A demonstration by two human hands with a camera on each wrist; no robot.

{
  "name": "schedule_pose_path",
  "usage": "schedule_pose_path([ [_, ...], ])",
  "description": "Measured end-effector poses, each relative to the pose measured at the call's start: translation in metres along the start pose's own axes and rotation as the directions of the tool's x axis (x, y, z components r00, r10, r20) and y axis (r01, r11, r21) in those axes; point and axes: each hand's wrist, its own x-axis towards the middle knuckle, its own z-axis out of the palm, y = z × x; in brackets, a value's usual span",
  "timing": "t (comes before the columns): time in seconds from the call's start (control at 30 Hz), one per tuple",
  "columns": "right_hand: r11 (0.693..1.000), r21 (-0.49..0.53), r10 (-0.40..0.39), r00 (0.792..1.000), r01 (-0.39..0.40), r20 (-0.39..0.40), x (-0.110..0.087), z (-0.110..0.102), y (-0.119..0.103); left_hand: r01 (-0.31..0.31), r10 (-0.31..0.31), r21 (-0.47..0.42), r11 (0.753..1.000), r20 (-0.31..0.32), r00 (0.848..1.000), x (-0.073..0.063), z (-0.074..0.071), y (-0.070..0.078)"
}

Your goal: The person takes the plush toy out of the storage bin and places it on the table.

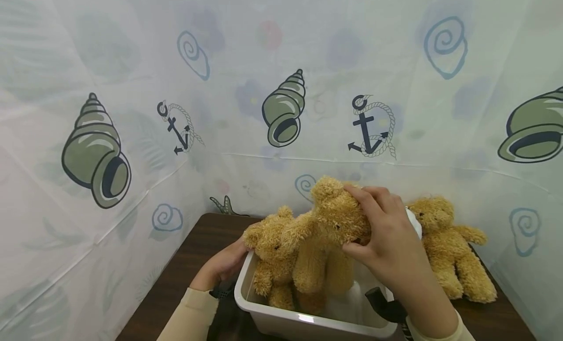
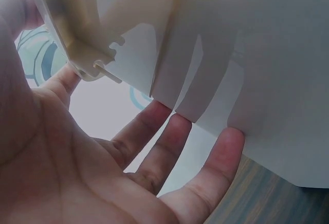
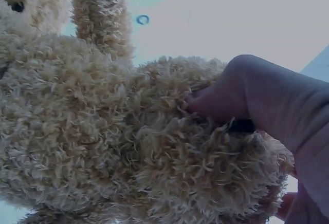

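Observation:
Over a pale plastic tub point(image 1: 318, 317), my right hand point(image 1: 389, 233) grips a curly golden teddy bear point(image 1: 336, 216) by its head, thumb below and fingers on top. The held bear's lower body hangs down inside the tub. Beside it, a second teddy bear point(image 1: 274, 253) sits upright against the tub's left end. My left hand point(image 1: 226, 263) is at the tub's left side; in the left wrist view its fingertips point(image 2: 226, 144) rest on the outer wall, nearly straight. In the right wrist view my thumb point(image 3: 216, 103) sinks into the held bear's plush.
A third teddy bear point(image 1: 450, 253) leans at the right, behind the tub, on the dark wooden table point(image 1: 193, 248). A light curtain point(image 1: 246, 43) printed with shells and anchors encloses the back and sides. Part of a white object point(image 1: 414, 223) shows behind my right hand.

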Motion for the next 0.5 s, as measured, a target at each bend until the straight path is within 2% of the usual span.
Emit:
schedule_pose_path([
  [0.17, 1.000, 0.004, -0.007, 0.998, 0.007, -0.068, 0.002, -0.016, -0.006, 0.014, -0.014, -0.016, 1.000, -0.013, 1.000, -0.004, 0.000, 0.002],
  [0.37, 1.000, -0.005, -0.008, 0.992, 0.008, -0.125, 0.002, -0.031, -0.007, 0.017, -0.017, -0.015, 1.000, 0.001, 1.000, -0.009, -0.003, -0.001],
  [0.5, 0.999, -0.020, 0.036, 0.983, -0.041, -0.180, 0.001, -0.042, -0.007, 0.001, 0.000, -0.019, 1.000, 0.017, 1.000, -0.010, -0.005, -0.001],
])
